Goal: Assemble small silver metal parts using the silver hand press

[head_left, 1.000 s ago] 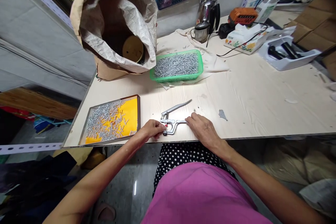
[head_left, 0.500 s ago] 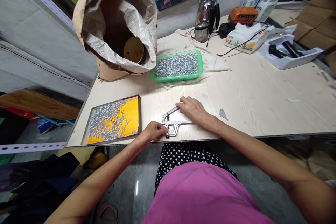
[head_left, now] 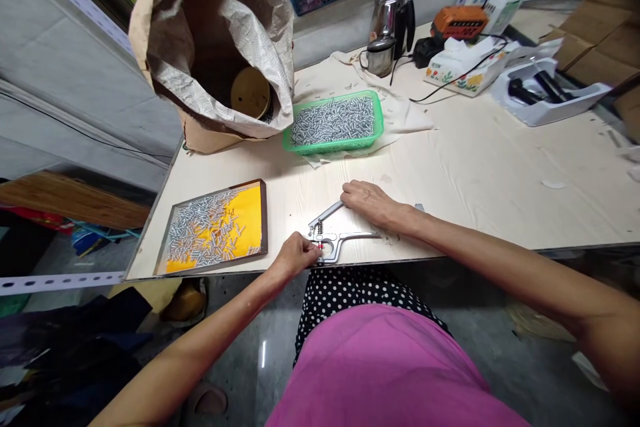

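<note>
Lying near the front edge of the table is a pair of silver hand-press pliers [head_left: 339, 246], like snap-fastener pliers, with a spring and a red part at the jaw. My right hand [head_left: 370, 203] has its fingers curled on the end of the upper handle; the lower handle lies below it. At the jaw end, my left hand [head_left: 296, 253] pinches with thumb and fingertips; what sits between them is hidden. Left of that hand, a shallow tray [head_left: 264, 217] with a yellow lining holds many small silvery metal pins [head_left: 200, 223], perhaps screws or rivets.
A green basket [head_left: 379, 127] full of similar pins stands behind the pliers. Beside it is a large open sack [head_left: 170, 67] with a round tin inside. A kettle [head_left: 391, 10], metal mug [head_left: 380, 57], tissue box [head_left: 463, 70] and white tray [head_left: 545, 113] stand at the back right.
The right hand has shifted slightly left along the upper handle. The left hand has moved slightly in over the jaw, covering more of its end. The view has shifted a little.
</note>
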The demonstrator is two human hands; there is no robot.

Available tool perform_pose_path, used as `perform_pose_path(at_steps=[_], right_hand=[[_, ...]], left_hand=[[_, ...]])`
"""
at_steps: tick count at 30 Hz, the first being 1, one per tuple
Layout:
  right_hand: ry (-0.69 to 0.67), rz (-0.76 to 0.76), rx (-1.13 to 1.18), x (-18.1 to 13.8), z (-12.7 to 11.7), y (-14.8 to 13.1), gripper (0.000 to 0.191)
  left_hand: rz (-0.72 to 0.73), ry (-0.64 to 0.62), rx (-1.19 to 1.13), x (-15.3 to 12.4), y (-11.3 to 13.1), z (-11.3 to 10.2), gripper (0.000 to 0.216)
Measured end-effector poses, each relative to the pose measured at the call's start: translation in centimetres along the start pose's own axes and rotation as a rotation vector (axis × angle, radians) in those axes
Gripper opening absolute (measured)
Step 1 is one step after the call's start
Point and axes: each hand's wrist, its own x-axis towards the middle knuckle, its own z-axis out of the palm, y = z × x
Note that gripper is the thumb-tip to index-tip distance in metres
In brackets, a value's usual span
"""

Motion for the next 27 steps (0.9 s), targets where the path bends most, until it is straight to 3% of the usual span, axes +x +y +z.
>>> perform_pose_path(at_steps=[2, 7, 13, 27], right_hand=[[0.015, 0.006, 0.031, -0.6, 0.0, 0.1, 0.019], [0.05, -0.06, 0.041, -2.0, 0.1, 0.6, 0.063], [0.048, -0.052, 0.042, -2.9, 0.4, 0.6, 0.08], [0.068, -0.007, 0.045, -3.9, 0.4, -1.0, 0.052]], left_hand=[[0.0, -0.003, -0.012, 0.1, -0.2, 0.1, 0.046], [0.005, -0.015, -0.03, 0.1, -0.4, 0.1, 0.046], [0.018, -0.011, -0.052, 0.1, -0.4, 0.2, 0.048], [-0.027, -0.021, -0.029, -0.3, 0.0, 0.1, 0.049]])
